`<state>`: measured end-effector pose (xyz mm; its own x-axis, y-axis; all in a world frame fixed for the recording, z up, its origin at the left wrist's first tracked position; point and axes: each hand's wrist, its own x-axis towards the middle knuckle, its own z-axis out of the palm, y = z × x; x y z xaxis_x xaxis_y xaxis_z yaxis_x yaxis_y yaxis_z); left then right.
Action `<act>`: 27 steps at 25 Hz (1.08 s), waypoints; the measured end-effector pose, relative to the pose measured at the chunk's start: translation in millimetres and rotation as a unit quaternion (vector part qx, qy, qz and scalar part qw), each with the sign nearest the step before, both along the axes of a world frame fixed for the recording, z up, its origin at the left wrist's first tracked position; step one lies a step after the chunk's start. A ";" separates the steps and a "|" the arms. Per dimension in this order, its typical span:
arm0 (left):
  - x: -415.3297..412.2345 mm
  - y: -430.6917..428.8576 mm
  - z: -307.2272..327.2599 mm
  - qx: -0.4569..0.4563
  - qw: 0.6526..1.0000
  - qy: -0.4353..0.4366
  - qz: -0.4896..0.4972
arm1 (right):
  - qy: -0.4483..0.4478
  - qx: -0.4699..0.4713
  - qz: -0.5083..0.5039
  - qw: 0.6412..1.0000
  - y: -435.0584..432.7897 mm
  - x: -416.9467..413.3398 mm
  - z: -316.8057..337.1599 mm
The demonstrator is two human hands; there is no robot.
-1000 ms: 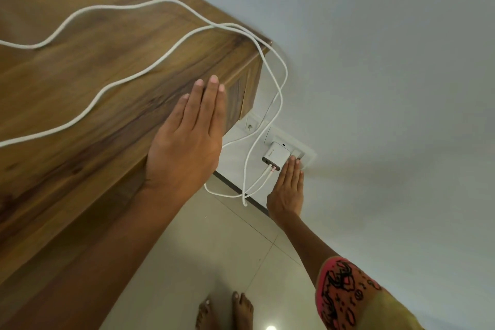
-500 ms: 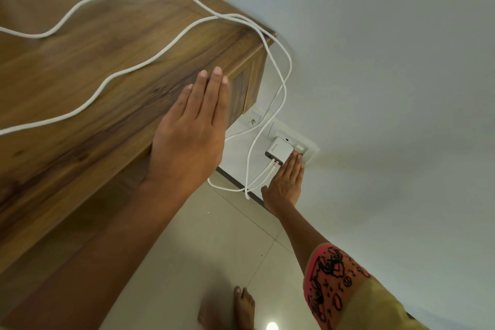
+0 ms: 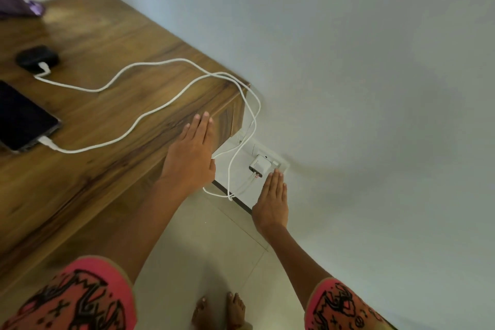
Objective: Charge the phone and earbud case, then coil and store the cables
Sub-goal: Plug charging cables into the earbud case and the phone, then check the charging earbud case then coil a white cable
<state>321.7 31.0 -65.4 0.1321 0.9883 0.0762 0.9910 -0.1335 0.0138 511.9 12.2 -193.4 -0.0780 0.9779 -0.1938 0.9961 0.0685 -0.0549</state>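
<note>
- We look down on a pale wall [image 3: 375, 61] that fills the right side of the view.
- A wooden bench [image 3: 107, 35] runs along the left, with its corner against the wall.
- Below it lies a pale tiled floor [image 3: 214, 249], with bare feet [image 3: 222, 311] at the bottom edge.
- The left hand [image 3: 190, 158] lies flat at the bench's near edge, its fingers straight and together, holding nothing.
- The right hand [image 3: 272, 201] reaches low toward the wall, its fingers straight and together. Its tips are just below the charger; we cannot tell if they touch it.
- A dark phone [image 3: 21, 118] lies on the bench at far left with a white cable plugged in.
- Two white cables [image 3: 150, 115] snake across the bench, drop over its corner and end at the charger.
- A black earbud case [image 3: 36, 57] sits beyond the phone, also plugged in.
- A small white charger [image 3: 259, 166] sticks out of a wall socket plate [image 3: 281, 166] low by the floor.
</note>
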 end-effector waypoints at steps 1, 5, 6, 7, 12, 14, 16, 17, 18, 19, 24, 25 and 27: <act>2.4 -4.6 5.4 -0.014 1.000 -0.017 0.008 | 0.040 0.037 0.003 0.999 -4.7 -2.0 10.5; 8.8 -42.2 23.1 -0.025 0.993 -0.104 0.059 | 0.138 0.168 0.006 0.976 -18.1 -20.9 64.4; 10.8 -54.3 25.6 -0.016 0.990 -0.118 0.071 | 0.162 0.171 0.010 0.972 -20.0 -26.7 78.7; 12.1 -63.8 28.5 -0.007 0.988 -0.131 0.084 | 0.188 0.174 0.016 0.966 -20.2 -34.4 93.1; -0.7 -82.3 56.6 0.057 0.978 -0.146 0.134 | 0.272 0.240 0.059 0.930 -13.0 -81.3 144.7; -11.8 -84.9 68.8 0.100 0.972 -0.147 0.155 | 0.291 0.246 0.085 0.921 -7.1 -100.5 157.3; -30.7 -93.4 77.3 0.128 0.962 -0.151 0.190 | 0.311 0.239 0.116 0.913 -5.7 -126.4 171.4; -37.1 -95.9 79.3 0.133 0.958 -0.153 0.202 | 0.318 0.229 0.123 0.912 -5.3 -134.7 175.0; -46.5 -98.3 80.4 0.134 0.953 -0.159 0.220 | 0.326 0.223 0.135 0.909 -4.9 -145.7 179.1; -58.3 -100.4 82.2 0.134 0.945 -0.170 0.245 | 0.336 0.222 0.155 0.902 -3.8 -159.0 183.1; -126.8 -97.9 72.9 0.117 0.914 -0.229 0.313 | 0.406 0.094 0.238 0.877 6.1 -238.7 188.5; -138.5 -95.1 68.2 0.111 0.901 -0.255 0.335 | 0.410 0.058 0.254 0.874 8.9 -255.5 183.7; -157.1 -87.0 60.0 0.096 0.862 -0.316 0.385 | 0.423 -0.013 0.266 0.866 16.4 -283.0 171.5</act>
